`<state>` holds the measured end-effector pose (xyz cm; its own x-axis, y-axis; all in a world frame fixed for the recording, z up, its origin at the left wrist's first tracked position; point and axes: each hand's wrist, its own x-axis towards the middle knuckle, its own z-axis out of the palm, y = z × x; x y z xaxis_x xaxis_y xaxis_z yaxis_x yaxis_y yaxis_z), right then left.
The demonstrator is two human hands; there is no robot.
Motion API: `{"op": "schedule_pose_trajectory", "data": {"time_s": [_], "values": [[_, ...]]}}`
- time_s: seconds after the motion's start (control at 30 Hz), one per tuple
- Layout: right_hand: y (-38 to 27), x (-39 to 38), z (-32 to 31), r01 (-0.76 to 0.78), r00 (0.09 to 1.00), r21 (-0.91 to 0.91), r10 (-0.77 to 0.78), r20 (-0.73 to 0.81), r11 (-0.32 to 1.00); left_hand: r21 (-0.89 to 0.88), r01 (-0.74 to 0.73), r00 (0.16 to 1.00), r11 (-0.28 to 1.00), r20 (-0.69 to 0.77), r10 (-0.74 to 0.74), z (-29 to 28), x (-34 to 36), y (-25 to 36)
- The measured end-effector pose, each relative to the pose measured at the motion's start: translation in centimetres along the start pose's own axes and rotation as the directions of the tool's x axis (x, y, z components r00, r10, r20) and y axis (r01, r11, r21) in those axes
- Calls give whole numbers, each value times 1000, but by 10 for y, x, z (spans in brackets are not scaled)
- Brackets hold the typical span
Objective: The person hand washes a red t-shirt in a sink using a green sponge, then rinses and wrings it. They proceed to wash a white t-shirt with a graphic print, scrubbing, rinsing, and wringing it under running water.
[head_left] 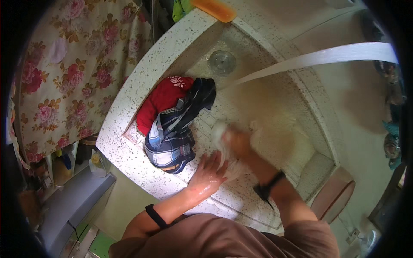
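Note:
A white cloth [220, 136] lies on the ribbed slope of a speckled stone wash basin [129, 107]. My right hand [236, 142] is closed on the cloth, blurred with motion. My left hand [209, 171] presses flat on the lower end of the same cloth, fingers spread and wet. Just left of my hands sits a heap of clothes: a blue and white plaid shirt [170, 144], a dark garment [200, 96] and a red garment [161, 101]. Each wrist wears a black band.
A drain [222, 61] sits at the basin's far end, with an orange brush [214, 9] on the rim beyond. A white pipe [318, 58] runs across from the right. A floral curtain [73, 73] hangs at left above bottles [64, 161] on a low shelf.

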<state>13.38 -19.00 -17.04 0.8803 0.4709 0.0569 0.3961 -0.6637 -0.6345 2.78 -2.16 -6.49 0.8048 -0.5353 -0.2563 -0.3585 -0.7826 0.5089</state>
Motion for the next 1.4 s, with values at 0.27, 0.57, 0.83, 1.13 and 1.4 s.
{"op": "schedule_pose_trajectory", "data": {"time_s": [0.27, 0.57, 0.83, 1.13, 1.4], "values": [[-42, 0, -36, -229, 968, 65, 220, 121, 971, 65, -20, 998, 998, -50, 23, -2, -2, 3], [40, 40, -13, -301, 929, 19, 298, -221, 953, 36, -62, 993, 997, -103, 65, 2, 2, -2], [-8, -45, -240, -433, 500, 869, 866, 10, 240, -280, 191, 832, 941, -462, -306, 5, 68, 16], [25, -155, -325, -397, 87, 706, 790, -607, 587, 96, -389, 625, 916, -703, 339, -136, 161, 29], [52, -259, -228, -818, 392, 263, 831, -394, 511, -206, -266, 945, 942, 139, 297, -73, 83, 37]]}}
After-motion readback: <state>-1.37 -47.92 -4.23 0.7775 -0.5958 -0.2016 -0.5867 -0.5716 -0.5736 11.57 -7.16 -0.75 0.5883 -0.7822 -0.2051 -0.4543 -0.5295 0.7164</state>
